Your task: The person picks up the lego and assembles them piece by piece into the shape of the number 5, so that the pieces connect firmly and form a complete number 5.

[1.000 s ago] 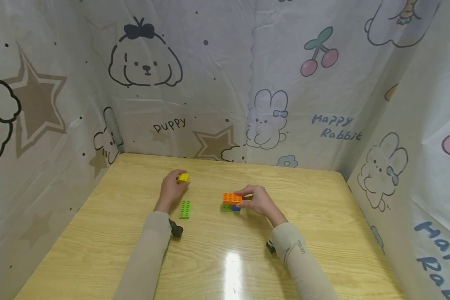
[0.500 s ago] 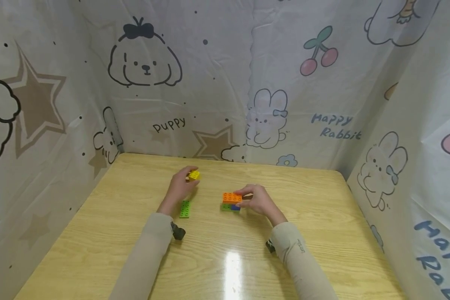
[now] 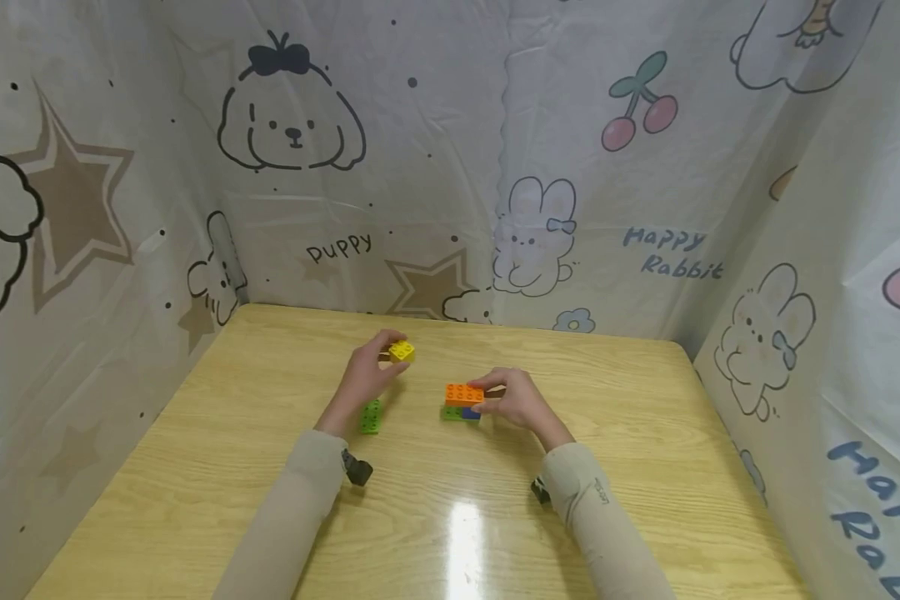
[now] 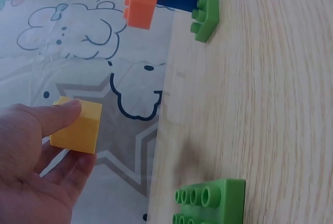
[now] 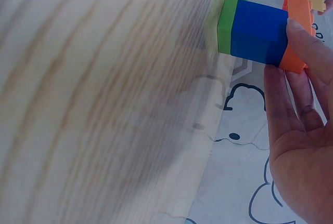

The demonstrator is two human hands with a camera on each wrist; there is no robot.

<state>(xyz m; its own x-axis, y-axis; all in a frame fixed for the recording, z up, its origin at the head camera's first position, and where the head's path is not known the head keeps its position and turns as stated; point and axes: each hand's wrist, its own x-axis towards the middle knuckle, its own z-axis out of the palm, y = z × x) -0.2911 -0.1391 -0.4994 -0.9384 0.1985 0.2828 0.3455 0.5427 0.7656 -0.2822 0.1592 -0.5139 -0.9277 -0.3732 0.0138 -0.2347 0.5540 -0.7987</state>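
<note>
My left hand (image 3: 365, 373) pinches a yellow toy building block (image 3: 402, 351) between thumb and fingers, held above the table. My right hand (image 3: 521, 402) grips the orange block (image 3: 464, 394) on top of a small stack. Under the orange block sits a blue block (image 5: 258, 33), on one end of a green plate (image 5: 227, 18). The orange block overhangs the bare studs of that plate, as the left wrist view shows. A second green plate (image 3: 371, 417) lies on the table below my left hand, partly covered by the wrist in the head view.
The wooden table (image 3: 420, 508) has a glossy light reflection near its front. A printed curtain (image 3: 435, 192) stands behind the table and along both sides. Black wrist devices (image 3: 357, 469) show at both cuffs.
My left hand has carried the yellow block to the right, towards the stack. The right hand stays at the orange block, and the stack has not visibly moved.
</note>
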